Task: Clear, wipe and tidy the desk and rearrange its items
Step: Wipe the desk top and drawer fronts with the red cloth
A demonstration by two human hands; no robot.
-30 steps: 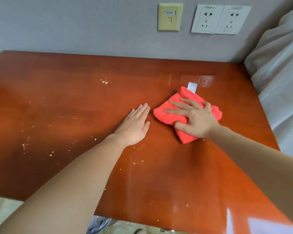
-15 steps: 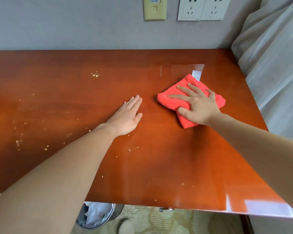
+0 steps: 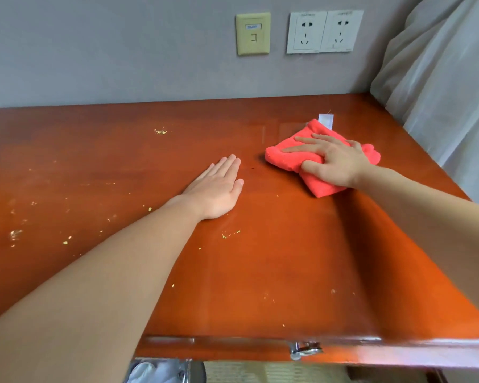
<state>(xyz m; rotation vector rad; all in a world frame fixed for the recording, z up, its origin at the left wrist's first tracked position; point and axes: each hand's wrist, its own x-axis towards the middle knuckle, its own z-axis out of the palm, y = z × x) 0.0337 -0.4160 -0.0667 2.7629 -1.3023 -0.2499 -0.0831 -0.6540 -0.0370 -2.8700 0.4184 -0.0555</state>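
Observation:
A glossy red-brown wooden desk [image 3: 260, 272] fills the view. A folded red cloth [image 3: 285, 156] with a white tag lies on its back right part. My right hand [image 3: 332, 161] presses flat on the cloth, fingers spread and pointing left, thumb against the cloth's near edge. My left hand [image 3: 216, 189] rests palm down on the bare wood to the left of the cloth, fingers straight and together. Small yellowish crumbs [image 3: 161, 131] are scattered over the left and middle of the desk.
The desk stands against a grey wall with a beige socket plate [image 3: 252, 33] and white power outlets [image 3: 324, 31]. A white curtain [image 3: 440, 92] hangs along the right edge. A metal drawer handle [image 3: 304, 349] shows at the front edge, a bin [image 3: 163, 373] below.
My right hand has slid the red cloth a little farther back and right across the desk. My left hand stays flat in the same spot. The camera view has shifted.

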